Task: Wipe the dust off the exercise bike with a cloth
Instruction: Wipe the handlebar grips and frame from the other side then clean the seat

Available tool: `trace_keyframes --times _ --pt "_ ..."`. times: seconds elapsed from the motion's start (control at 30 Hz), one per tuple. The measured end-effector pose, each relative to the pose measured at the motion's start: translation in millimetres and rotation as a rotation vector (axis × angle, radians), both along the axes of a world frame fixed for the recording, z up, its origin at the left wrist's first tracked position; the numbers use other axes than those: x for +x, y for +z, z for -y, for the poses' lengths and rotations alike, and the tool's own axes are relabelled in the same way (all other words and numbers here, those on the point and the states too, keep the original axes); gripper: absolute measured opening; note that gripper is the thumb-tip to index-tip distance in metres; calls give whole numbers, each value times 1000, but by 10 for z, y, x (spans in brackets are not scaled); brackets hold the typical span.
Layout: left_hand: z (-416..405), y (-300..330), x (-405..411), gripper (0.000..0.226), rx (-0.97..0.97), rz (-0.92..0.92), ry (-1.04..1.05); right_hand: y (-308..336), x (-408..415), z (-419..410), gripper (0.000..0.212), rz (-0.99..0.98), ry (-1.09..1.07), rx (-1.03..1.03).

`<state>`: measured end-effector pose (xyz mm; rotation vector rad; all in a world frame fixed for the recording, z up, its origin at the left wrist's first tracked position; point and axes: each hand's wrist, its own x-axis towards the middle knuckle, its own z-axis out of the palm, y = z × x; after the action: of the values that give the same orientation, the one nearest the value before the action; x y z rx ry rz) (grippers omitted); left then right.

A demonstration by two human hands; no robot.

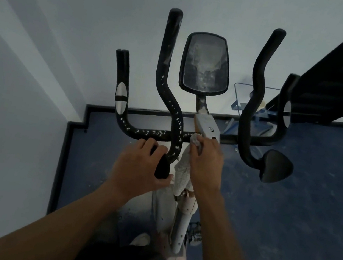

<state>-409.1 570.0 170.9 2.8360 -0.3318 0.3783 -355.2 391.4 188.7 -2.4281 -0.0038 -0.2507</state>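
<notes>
We judge the job barely begun: our right hand pinches the cloth against the bike stem just below the console, our left hand grips a pad, dust and white flecks remain, and no writing is legible.

Exercise bike handlebars carry matt black foam flecked with white specks, the console screen is glossy under a dusty film, the cloth is nubby pale terry, the far wall smooth matt paint.
</notes>
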Motion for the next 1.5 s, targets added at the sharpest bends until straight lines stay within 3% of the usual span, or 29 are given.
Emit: trace_keyframes --times 0.4,0.6,0.7,0.87,1.3,1.5 --pt "5 6 5 58 -13 -6 5 81 72 -54 20 3 -98 28" --pt "-5 15 -5 58 -20 33 -9 119 100 -52 23 -120 28 -191" --pt "-7 6 -12 58 -27 41 -8 211 150 4 22 -68 -4 -126" --pt "-3 3 -7 58 -14 20 -6 218 253 -79 25 -143 113 -221" --pt "-16 -15 -4 58 -37 -4 -7 270 317 -89 22 -152 57 -297" --pt "-11 -4 -3 57 -36 5 -10 305 371 -70 22 -192 192 -408"
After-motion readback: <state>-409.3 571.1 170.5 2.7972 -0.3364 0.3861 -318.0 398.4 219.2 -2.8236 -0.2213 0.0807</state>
